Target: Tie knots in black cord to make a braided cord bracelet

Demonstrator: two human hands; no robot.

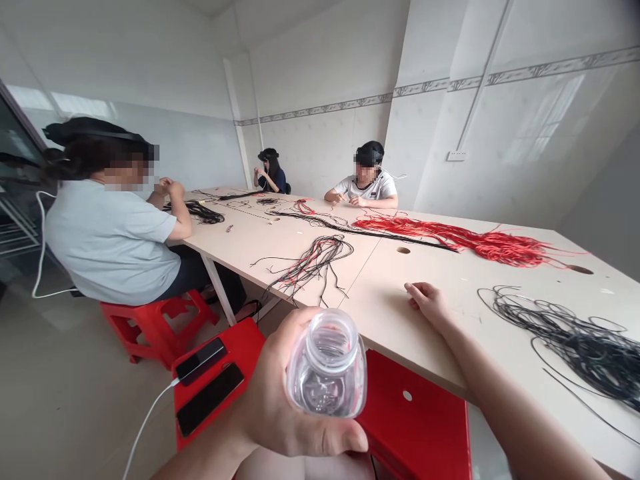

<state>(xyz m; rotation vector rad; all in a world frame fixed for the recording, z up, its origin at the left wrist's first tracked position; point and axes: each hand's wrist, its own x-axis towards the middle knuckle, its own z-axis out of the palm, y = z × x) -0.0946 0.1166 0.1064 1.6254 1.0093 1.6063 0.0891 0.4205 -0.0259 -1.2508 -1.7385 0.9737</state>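
Observation:
My left hand (pixel 285 393) grips a clear plastic bottle (pixel 327 363) from below, with the bottle's open mouth tilted towards me. Something small and metallic seems to lie inside, though I cannot tell what. My right hand (pixel 425 303) rests on the pale wooden table (pixel 385 300) near its edge, fingers loosely curled and holding nothing. A tangled pile of black wires (pixel 565 340) lies to its right. Ahead of it is a long bunch of red wires (pixel 450 233), and a mixed black and red tangle (pixel 310 267) lies to the left.
Two phones (pixel 210 400) lie on a red stool (pixel 240 340) at lower left, one with a white cable. Another red stool (pixel 415 413) stands below the table edge. Three seated co-workers (pixel 110 247) work around the table, which has round holes.

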